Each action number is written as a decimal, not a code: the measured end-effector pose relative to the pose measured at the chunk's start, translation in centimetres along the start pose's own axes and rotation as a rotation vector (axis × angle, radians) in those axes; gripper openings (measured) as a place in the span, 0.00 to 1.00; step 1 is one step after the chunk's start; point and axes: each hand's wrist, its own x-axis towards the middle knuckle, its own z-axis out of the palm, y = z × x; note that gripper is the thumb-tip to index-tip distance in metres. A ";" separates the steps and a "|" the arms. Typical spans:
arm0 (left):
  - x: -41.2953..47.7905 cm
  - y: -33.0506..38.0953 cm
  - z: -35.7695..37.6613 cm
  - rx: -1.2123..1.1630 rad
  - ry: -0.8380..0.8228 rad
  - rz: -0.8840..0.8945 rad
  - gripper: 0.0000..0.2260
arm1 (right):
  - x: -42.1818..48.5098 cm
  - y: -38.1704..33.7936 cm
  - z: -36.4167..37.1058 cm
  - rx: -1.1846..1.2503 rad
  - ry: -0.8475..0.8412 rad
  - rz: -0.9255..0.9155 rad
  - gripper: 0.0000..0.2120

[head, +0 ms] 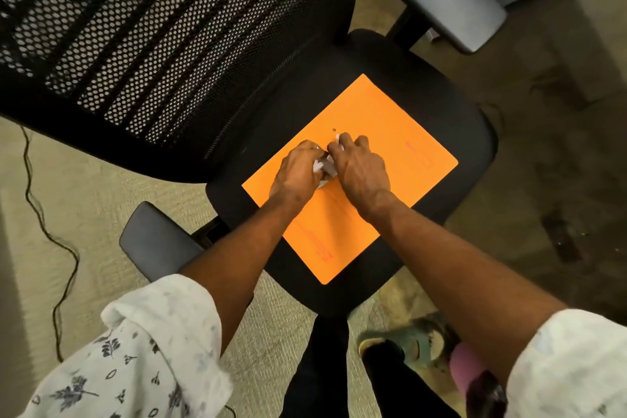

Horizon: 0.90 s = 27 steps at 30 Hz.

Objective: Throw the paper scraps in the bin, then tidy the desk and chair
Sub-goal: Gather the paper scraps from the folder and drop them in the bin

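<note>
Left hand (298,168) and right hand (359,168) are cupping together, pinching white paper scraps (322,166) on an orange folder (390,132) lying on the chair seat (451,95). Gathering every scrap tightly is advisable before lifting toward the bin.

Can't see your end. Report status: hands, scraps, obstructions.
Left hand and right hand both closed on crumpled white paper scraps. Scraps over flat orange folder on black office chair seat. Nothing obstructing.
</note>
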 end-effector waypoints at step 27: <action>-8.9 23.0 7.6 -0.343 -0.012 0.231 0.16 | -22.6 15.6 -5.1 0.940 0.658 0.764 0.15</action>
